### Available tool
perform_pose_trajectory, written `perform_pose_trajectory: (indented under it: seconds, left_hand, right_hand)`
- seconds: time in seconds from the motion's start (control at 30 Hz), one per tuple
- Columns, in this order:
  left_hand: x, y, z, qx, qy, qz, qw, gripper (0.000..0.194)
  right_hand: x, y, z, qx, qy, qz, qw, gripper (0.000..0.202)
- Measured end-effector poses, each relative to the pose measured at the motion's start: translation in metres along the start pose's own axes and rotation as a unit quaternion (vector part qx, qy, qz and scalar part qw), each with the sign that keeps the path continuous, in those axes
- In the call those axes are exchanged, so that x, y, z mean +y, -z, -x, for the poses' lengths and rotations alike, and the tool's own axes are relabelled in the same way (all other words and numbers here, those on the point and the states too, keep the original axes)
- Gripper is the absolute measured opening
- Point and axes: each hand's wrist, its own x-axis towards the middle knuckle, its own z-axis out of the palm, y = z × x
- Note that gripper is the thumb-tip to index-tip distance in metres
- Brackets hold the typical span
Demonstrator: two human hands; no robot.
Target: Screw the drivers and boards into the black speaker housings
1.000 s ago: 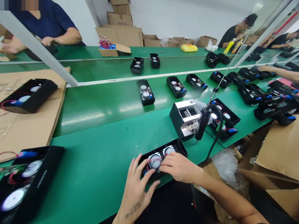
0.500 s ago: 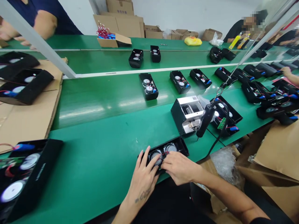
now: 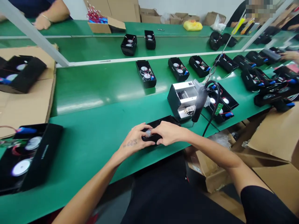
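A black speaker case [image 3: 154, 122] lies at a slant on the green bench in front of me, largely covered by both hands. My left hand [image 3: 134, 138] is closed around its left end, thumb along the near side and fingers over the rim. Over the near wall, my right hand [image 3: 169, 133] grips with its fingers bent inside and the thumb low on the outer side. Part of a round speaker [image 3: 148, 133] shows between the hands; the wires inside are hidden.
A silver and black machine [image 3: 183, 101] stands just beyond the case. A hanging electric screwdriver [image 3: 199, 104] is right of it, near an opened case [image 3: 219, 107]. Another open case [image 3: 32, 155] lies at left. Several cases line the belt. Cardboard boxes [image 3: 275, 133] stand at right. A co-worker's arm [image 3: 54, 15] rests across the bench.
My hands have drawn closer together over the case, and the left fingers have curled around its end. The view has shifted, so the case appears higher. The co-worker's arm has moved.
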Motion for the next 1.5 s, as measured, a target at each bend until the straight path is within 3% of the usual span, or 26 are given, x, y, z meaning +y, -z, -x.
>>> perform_pose_trajectory:
  seconds: [0.2, 0.47, 0.73, 0.8, 0.87, 0.93, 1.0, 1.07, 1.1, 1.17, 1.27, 1.4, 1.5]
  left_hand:
    - [0.008, 0.016, -0.012, -0.037, 0.002, 0.020, 0.999, 0.037]
    - [0.004, 0.011, -0.012, -0.043, 0.016, 0.029, 0.999, 0.034]
    - [0.000, 0.008, -0.012, -0.050, -0.003, 0.005, 0.999, 0.020]
    - [0.003, 0.003, -0.006, -0.041, -0.008, -0.011, 0.999, 0.017]
    - [0.008, -0.006, 0.003, -0.019, -0.022, -0.047, 0.998, 0.014]
    - [0.014, -0.016, 0.015, 0.013, -0.052, -0.105, 0.993, 0.009]
    - [0.019, -0.027, 0.027, 0.045, -0.087, -0.160, 0.982, 0.007]
    - [0.021, -0.035, 0.036, 0.070, -0.105, -0.184, 0.975, 0.007]
    - [0.021, -0.038, 0.039, 0.079, -0.109, -0.188, 0.973, 0.010]
    - [0.020, -0.042, 0.042, 0.092, -0.110, -0.184, 0.972, 0.017]
    - [0.016, -0.044, 0.043, 0.101, -0.111, -0.172, 0.974, 0.020]
    - [0.010, -0.048, 0.043, 0.127, -0.110, -0.150, 0.974, 0.013]
    - [0.006, -0.052, 0.043, 0.153, -0.111, -0.136, 0.973, 0.008]
  right_hand:
    - [-0.002, 0.009, -0.009, -0.012, -0.018, -0.059, 0.998, 0.040]
    - [-0.003, -0.002, -0.005, -0.005, -0.038, 0.011, 0.999, 0.049]
    - [-0.013, -0.018, -0.007, 0.001, -0.031, 0.069, 0.997, 0.036]
    - [-0.016, -0.024, 0.005, 0.028, -0.007, 0.060, 0.998, 0.033]
    - [-0.016, -0.032, 0.024, 0.126, 0.027, 0.031, 0.991, 0.031]
    - [-0.007, -0.038, 0.046, 0.330, 0.008, -0.001, 0.944, 0.033]
    - [0.013, -0.042, 0.066, 0.559, -0.100, 0.003, 0.823, 0.042]
    - [0.041, -0.042, 0.081, 0.671, -0.234, 0.026, 0.703, 0.057]
    - [0.056, -0.041, 0.086, 0.680, -0.283, 0.024, 0.676, 0.064]
    - [0.082, -0.039, 0.093, 0.659, -0.326, -0.029, 0.678, 0.067]
    - [0.100, -0.040, 0.097, 0.648, -0.302, -0.124, 0.688, 0.052]
    - [0.092, -0.049, 0.095, 0.671, -0.240, -0.233, 0.661, 0.033]
    - [0.084, -0.042, 0.092, 0.672, -0.183, -0.338, 0.633, 0.023]
